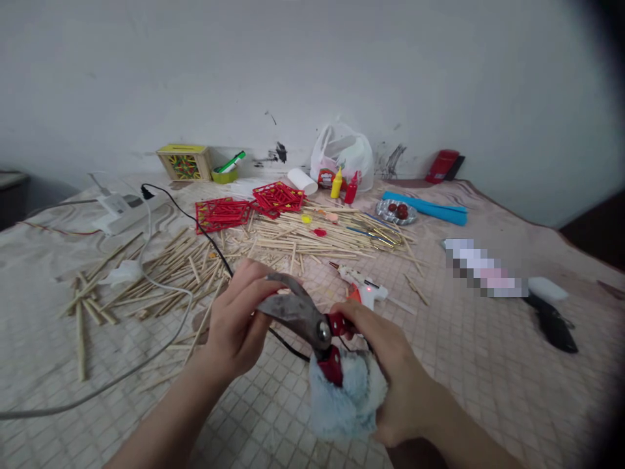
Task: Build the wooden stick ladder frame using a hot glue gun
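Note:
My right hand (390,365) is closed around the red handles of a pair of pruning shears (293,316). A pale blue cloth (342,400) is bunched around the lower handle, under my palm. The shears' grey blades point left and are parted. At the blade tips, my left hand (239,319) is closed with its fingers curled; what it holds, if anything, is hidden by the fingers and blades. Just beyond my right hand lies a white and orange hot glue gun (364,286). Loose wooden sticks (166,280) lie past my left hand.
Red stick panels (224,215), a yellow bottle (336,184), a red bottle (351,187) and a plastic bag (359,153) stand or lie toward the wall. A power strip (134,215) and white cable (166,342) are left. A black-handled item (551,322), partly pixelated, lies right.

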The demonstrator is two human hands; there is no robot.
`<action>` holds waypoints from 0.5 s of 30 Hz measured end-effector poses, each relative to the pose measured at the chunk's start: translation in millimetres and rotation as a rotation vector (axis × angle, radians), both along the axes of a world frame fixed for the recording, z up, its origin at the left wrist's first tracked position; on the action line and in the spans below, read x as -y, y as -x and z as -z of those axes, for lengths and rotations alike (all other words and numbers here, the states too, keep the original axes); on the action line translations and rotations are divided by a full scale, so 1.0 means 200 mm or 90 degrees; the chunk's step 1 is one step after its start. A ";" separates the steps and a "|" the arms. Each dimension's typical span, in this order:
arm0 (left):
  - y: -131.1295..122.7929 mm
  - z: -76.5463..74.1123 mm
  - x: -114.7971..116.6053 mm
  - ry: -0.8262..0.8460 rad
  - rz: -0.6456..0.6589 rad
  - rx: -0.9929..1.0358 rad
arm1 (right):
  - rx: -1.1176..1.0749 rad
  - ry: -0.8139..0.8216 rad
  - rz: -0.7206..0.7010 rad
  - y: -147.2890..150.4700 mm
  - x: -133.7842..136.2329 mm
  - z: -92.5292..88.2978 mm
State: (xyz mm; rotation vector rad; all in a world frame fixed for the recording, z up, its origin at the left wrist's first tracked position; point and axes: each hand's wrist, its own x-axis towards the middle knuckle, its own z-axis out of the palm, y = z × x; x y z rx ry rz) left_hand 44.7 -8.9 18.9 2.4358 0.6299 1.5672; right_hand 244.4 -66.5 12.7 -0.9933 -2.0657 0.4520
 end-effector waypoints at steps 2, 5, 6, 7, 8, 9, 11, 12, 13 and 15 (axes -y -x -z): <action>0.00 0.00 0.00 0.008 -0.001 -0.005 | 0.001 -0.015 0.001 0.00 0.00 0.00; 0.01 0.01 0.00 0.009 0.002 -0.011 | 0.002 -0.024 0.002 0.00 0.00 -0.01; 0.01 0.01 0.00 0.005 0.004 -0.013 | 0.001 -0.024 -0.001 0.00 0.00 -0.01; 0.01 0.01 -0.01 0.002 0.006 -0.014 | -0.001 -0.024 -0.003 0.00 -0.01 -0.02; 0.01 0.01 -0.01 0.000 0.005 -0.013 | -0.002 -0.022 -0.004 0.00 -0.01 -0.02; 0.01 0.01 -0.01 -0.003 0.005 -0.010 | -0.004 -0.021 -0.005 0.00 -0.01 -0.02; 0.01 0.00 -0.01 -0.009 0.010 -0.003 | -0.008 -0.017 -0.007 -0.01 -0.01 -0.03; 0.01 0.00 -0.01 -0.011 0.009 -0.003 | -0.011 -0.015 -0.008 -0.01 -0.01 -0.03; 0.01 0.00 -0.01 -0.012 0.007 -0.006 | -0.012 -0.014 -0.010 -0.01 -0.01 -0.03; 0.00 0.00 0.00 -0.001 -0.006 -0.015 | -0.009 -0.015 -0.003 -0.01 -0.01 -0.04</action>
